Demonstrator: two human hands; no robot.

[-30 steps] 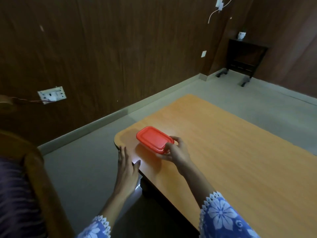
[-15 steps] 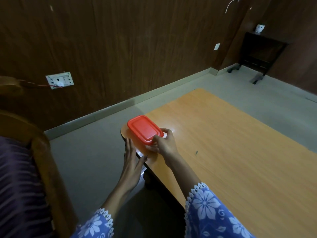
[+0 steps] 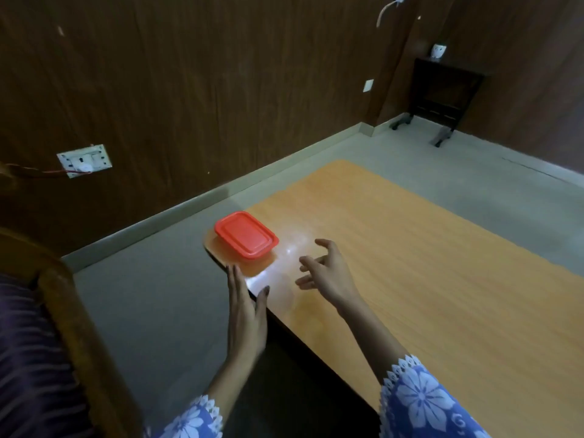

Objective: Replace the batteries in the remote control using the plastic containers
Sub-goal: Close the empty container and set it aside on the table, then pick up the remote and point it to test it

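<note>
A plastic container with a red lid (image 3: 246,236) sits on the near left corner of the orange wooden table (image 3: 410,263). My right hand (image 3: 325,270) hovers just right of it with fingers spread and relaxed, holding nothing. My left hand (image 3: 245,308) lies flat with straight fingers against the table's left edge, below the container. No remote control or batteries are in view.
A wooden chair with a striped cushion (image 3: 47,327) stands at the left. A wall socket with a wire (image 3: 83,160) is on the brown wall. A dark side table (image 3: 442,90) with a white cup (image 3: 437,51) stands in the far corner.
My right hand let go of the red-lidded container and drew back to the right. The container now rests on the table corner. My left hand stays at the table edge.
</note>
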